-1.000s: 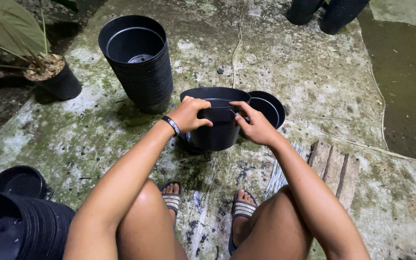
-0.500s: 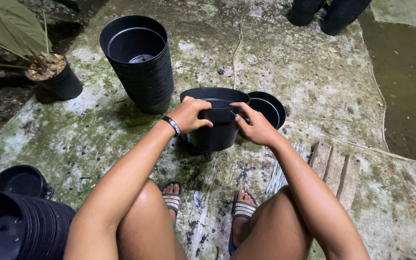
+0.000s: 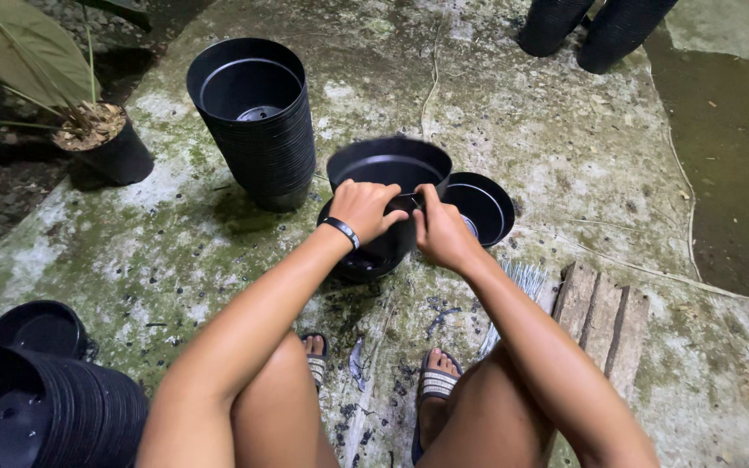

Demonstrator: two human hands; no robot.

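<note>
— What are the hands doing?
— The left hand point(image 3: 364, 206) and right hand point(image 3: 440, 232) are both curling fingers over the near rim of a black plastic pot point(image 3: 387, 186), gripping it, tilted, on the mossy concrete floor point(image 3: 565, 147).
— And around it?
— A shallow black pot point(image 3: 483, 204) is lying just beside; a tall stack of pots point(image 3: 257, 121) is standing left.

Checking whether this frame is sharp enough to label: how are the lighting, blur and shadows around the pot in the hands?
Head view: harsh near light on arms and concrete, corners falling dark; the pot rim is motion-blurred, while the left hand and right hand stay sharp; the stack casts a soft shadow.
</note>
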